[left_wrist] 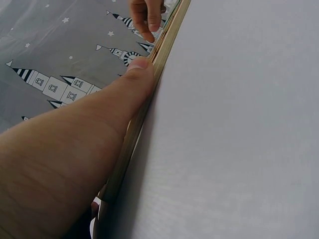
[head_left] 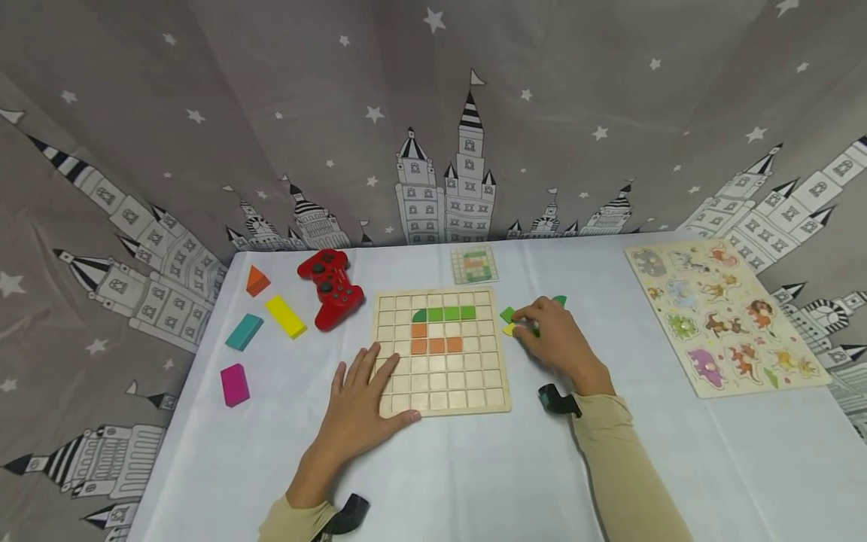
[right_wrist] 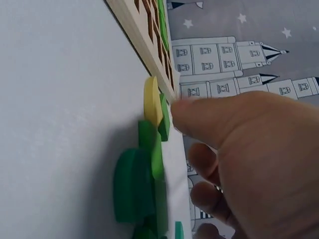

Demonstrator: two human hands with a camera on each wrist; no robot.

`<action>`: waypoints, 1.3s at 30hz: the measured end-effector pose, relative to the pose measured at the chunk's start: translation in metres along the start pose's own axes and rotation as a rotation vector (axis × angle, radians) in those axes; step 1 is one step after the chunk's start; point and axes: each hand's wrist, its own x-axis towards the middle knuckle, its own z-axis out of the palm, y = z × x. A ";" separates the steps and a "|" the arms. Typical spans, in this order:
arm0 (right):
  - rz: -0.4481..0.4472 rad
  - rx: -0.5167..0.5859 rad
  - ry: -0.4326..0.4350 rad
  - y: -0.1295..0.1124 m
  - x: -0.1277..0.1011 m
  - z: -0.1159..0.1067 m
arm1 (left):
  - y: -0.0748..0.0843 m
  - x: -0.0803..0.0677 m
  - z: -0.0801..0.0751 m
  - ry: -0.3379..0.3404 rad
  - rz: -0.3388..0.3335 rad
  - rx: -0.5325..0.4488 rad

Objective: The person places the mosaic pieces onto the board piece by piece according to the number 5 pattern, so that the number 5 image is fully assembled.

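Observation:
A square wooden grid board (head_left: 449,382) lies in the middle of the white table. Near its top, several green tiles (head_left: 452,313) form a row, with orange tiles (head_left: 436,345) below. My left hand (head_left: 362,403) rests spread on the board's lower left, its thumb along the near edge. Right of the board, my right hand (head_left: 557,335) reaches down to loose pieces, fingers bent. Its fingertips are right at a green tile (head_left: 507,315) and a yellow rounded piece (right_wrist: 151,102). A dark green rounded piece (right_wrist: 132,186) and other green ones lie nearer the wrist, partly hidden in the head view.
A small pattern card (head_left: 474,265) lies behind the board. To the left are a red game controller (head_left: 332,290), an orange wedge (head_left: 257,281), and yellow (head_left: 286,317), teal (head_left: 244,332) and magenta (head_left: 235,385) blocks. An animal puzzle board (head_left: 725,320) lies at the right.

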 end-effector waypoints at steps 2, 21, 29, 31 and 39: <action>0.014 -0.006 0.002 0.000 0.001 0.002 | 0.000 0.000 0.000 0.002 0.002 0.003; 0.114 -0.081 0.067 -0.002 0.002 0.008 | 0.002 0.001 -0.002 -0.005 0.003 -0.006; 0.192 -0.089 0.101 0.000 0.002 0.009 | 0.000 0.001 0.001 -0.009 0.000 0.006; 0.210 -0.085 0.101 -0.001 0.002 0.010 | 0.000 0.000 0.001 -0.010 -0.001 0.005; 0.168 -0.064 0.090 -0.006 0.003 0.012 | 0.000 0.000 0.001 -0.003 -0.007 -0.007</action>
